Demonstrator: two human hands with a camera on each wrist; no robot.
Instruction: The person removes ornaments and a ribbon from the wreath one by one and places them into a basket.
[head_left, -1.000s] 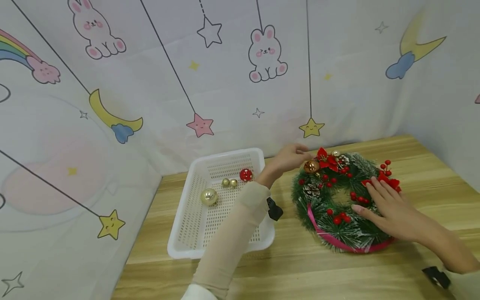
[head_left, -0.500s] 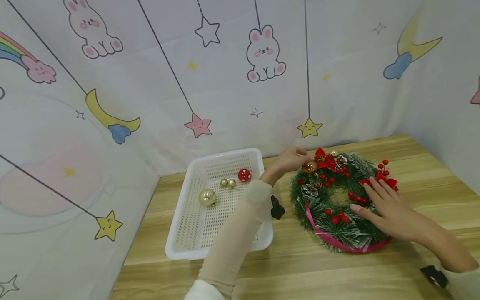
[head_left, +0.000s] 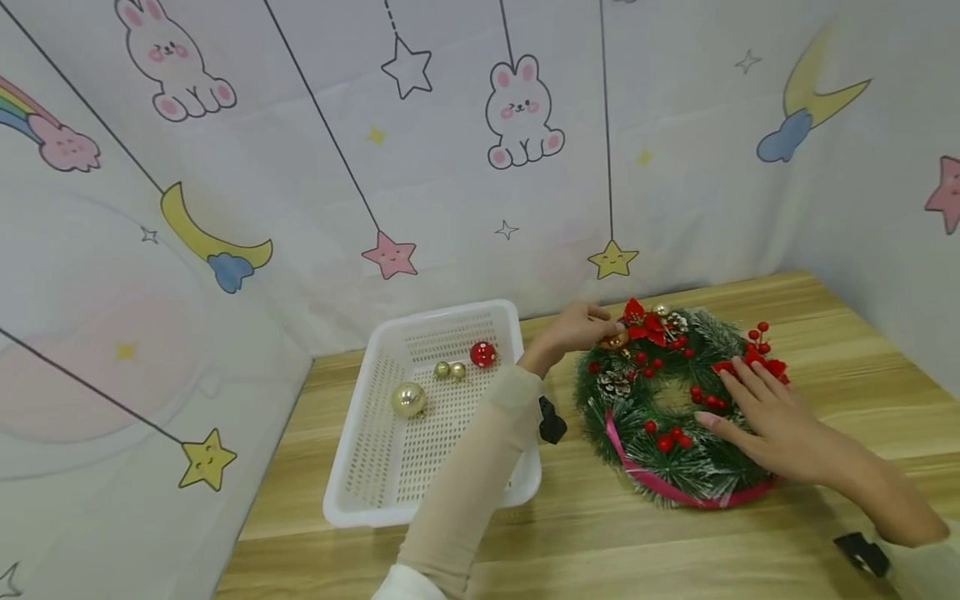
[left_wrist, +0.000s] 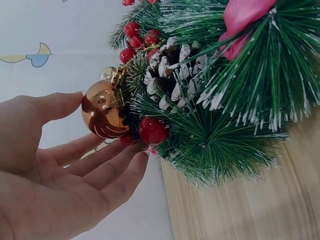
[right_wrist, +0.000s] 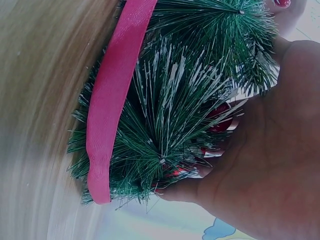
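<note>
A green Christmas wreath (head_left: pixel 686 471) lies on the table, dressed with red berries, red poinsettias, snowy pinecones and a pink ribbon (right_wrist: pixel 112 95). My left hand (head_left: pixel 573 330) is at its upper left edge, holding a shiny copper bauble (left_wrist: pixel 104 111) between thumb and fingers. In the left wrist view the thumb tip touches the bauble's side and the fingers pass beneath it. A pinecone (left_wrist: pixel 172 75) and a red berry (left_wrist: pixel 153 130) sit close by. On the wreath's right side rests my right hand (head_left: pixel 787 433), fingers extended over a red poinsettia (head_left: pixel 774 367).
Left of the wreath stands a white perforated basket (head_left: pixel 348 467). Inside are a large gold bauble (head_left: pixel 408 400), two small gold baubles (head_left: pixel 450 371) and a red spotted ball (head_left: pixel 483 354). A printed cloth (head_left: pixel 315 167) hangs behind the wooden table (head_left: pixel 600 542).
My left hand has closed in on the copper bauble, its fingers now covering part of it. The right hand stays on the wreath. The head view has shifted slightly.
</note>
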